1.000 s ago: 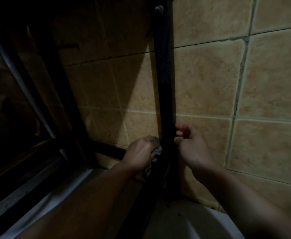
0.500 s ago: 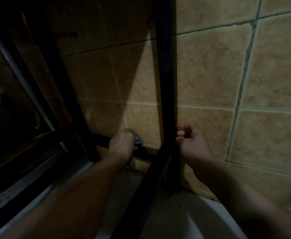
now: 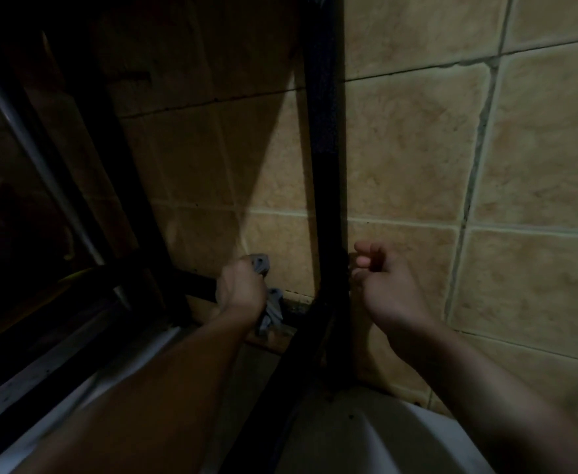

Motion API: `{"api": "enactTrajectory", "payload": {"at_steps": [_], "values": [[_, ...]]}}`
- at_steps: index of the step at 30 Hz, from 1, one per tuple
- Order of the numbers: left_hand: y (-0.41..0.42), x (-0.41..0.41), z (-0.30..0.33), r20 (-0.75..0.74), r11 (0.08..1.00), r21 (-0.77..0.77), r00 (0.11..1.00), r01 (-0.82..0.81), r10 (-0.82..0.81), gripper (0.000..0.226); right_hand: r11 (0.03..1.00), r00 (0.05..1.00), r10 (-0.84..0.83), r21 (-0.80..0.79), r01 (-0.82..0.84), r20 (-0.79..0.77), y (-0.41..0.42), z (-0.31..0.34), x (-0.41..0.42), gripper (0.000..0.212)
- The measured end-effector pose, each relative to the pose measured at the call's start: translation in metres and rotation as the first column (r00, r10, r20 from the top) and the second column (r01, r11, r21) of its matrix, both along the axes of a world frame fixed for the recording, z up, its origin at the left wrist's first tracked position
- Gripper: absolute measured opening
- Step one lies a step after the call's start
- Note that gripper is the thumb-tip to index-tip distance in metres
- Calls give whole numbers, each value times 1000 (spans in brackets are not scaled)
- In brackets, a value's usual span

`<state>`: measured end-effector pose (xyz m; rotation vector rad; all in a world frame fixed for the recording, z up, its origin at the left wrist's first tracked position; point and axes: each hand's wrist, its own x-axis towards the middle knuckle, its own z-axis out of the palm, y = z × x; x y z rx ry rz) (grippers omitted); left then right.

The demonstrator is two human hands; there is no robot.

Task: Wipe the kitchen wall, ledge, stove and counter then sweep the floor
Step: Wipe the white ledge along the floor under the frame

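Head view: left hand [image 3: 243, 290] grips grey cloth [image 3: 271, 307], wiping low ledge [image 3: 296, 304] at tiled wall [image 3: 410, 148]; right hand [image 3: 385, 285] loosely curled, empty, beside black post [image 3: 325, 165]; next: likely continue along ledge.

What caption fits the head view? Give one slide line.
Left hand grips a grey cloth low on the tiled wall beside a black post; right hand idle.

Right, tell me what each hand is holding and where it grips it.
The left hand grips a bunched grey cloth around its middle. The right hand holds nothing, fingers loosely curled.
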<state>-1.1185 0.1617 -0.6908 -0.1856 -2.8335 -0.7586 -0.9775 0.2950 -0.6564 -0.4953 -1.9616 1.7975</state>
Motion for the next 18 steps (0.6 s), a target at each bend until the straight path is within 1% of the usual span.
{"api": "enactTrajectory", "payload": {"at_steps": [1, 3, 4, 6, 8, 12, 15, 18], "values": [[-2, 2, -1, -9, 999, -14, 999, 31, -31, 23, 1000, 1000, -2, -1, 2, -6, 0, 0, 0, 33], [-7, 1, -3, 1, 999, 21, 999, 40, -40, 24, 1000, 1000, -6, 8, 6, -7, 0, -1, 0, 31], [-9, -1, -1, 25, 998, 68, 1000, 4, -6, 23, 1000, 1000, -3, 9, 3, -5, -1, -1, -1, 31], [-15, -5, 5, 56, 979, 162, 992, -124, 116, 24, 1000, 1000, 5, 1, -5, -5, -1, -2, -1, 29], [-14, -12, 12, 41, 960, 203, 981, -194, 189, 26, 1000, 1000, 1, 1, -1, -8, -1, -3, -1, 28], [0, -17, 17, 34, 960, 238, 989, -149, 145, 31, 1000, 1000, -1, 4, 1, -3, 0, -1, 0, 30], [3, -15, 9, 28, 975, 187, 993, -116, 113, 32, 1000, 1000, -15, 14, 15, 9, 1, 1, 2, 32], [1, -8, 4, 110, 992, 98, 992, -76, 66, 29, 1000, 1000, 11, -22, -11, 8, -2, 1, 6, 30]]}}
